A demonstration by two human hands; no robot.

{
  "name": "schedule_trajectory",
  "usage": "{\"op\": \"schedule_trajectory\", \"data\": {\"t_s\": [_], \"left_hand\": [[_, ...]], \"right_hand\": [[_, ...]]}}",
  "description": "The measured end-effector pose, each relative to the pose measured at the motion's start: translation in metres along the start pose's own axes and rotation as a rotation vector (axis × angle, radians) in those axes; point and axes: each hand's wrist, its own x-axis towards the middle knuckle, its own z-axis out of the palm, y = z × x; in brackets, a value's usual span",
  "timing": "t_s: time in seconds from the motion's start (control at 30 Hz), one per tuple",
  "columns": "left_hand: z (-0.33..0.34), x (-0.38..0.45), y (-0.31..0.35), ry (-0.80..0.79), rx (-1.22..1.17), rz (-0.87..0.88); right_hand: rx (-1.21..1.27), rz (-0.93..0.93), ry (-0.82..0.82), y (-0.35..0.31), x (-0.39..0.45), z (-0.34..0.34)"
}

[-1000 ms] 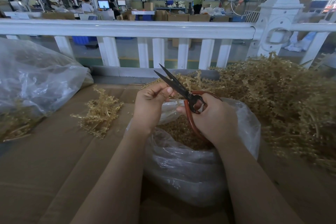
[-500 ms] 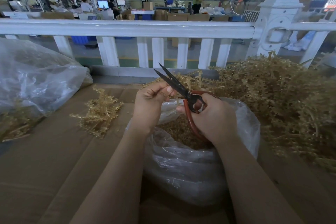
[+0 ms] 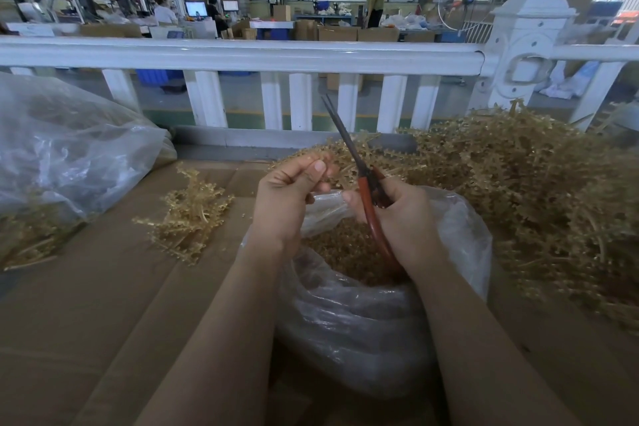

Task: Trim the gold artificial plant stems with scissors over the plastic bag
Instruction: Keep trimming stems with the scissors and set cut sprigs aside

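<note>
Gold sprig [image 3: 313, 157] was pinched between the thumb and fingertips of the left hand [image 3: 288, 194], above the open plastic bag [image 3: 460, 245]. Just to its right, the right hand [image 3: 403, 218] gripped the red handles of the scissors [image 3: 349, 149], blades together and pointing up and away. The sprig lay left of the blades, so I judged they had to open and swing leftward.

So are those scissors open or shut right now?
Shut: the scissors show one narrow dark line of blade pointing up from the right hand, with no gap.
</note>
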Motion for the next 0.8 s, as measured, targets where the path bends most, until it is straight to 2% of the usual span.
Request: {"op": "schedule_trajectory", "data": {"t_s": [0.27,0.43,0.6,0.8], "left_hand": [[0.001,-0.005,0.006,-0.093,-0.158,-0.143],[-0.004,-0.005,0.018,-0.180,-0.248,-0.319],[-0.012,-0.004,0.017,-0.166,-0.063,-0.335],[-0.020,-0.006,0.022,-0.352,-0.065,-0.518]], "right_hand": [[0.122,0.047,-0.003,0.000,0.003,-0.003],[0.133,0.000,-0.005,0.003,0.004,-0.005],[0.028,-0.057,0.008,0.007,0.005,-0.004],[0.054,-0.073,0.125,0.009,0.007,-0.003]]}}
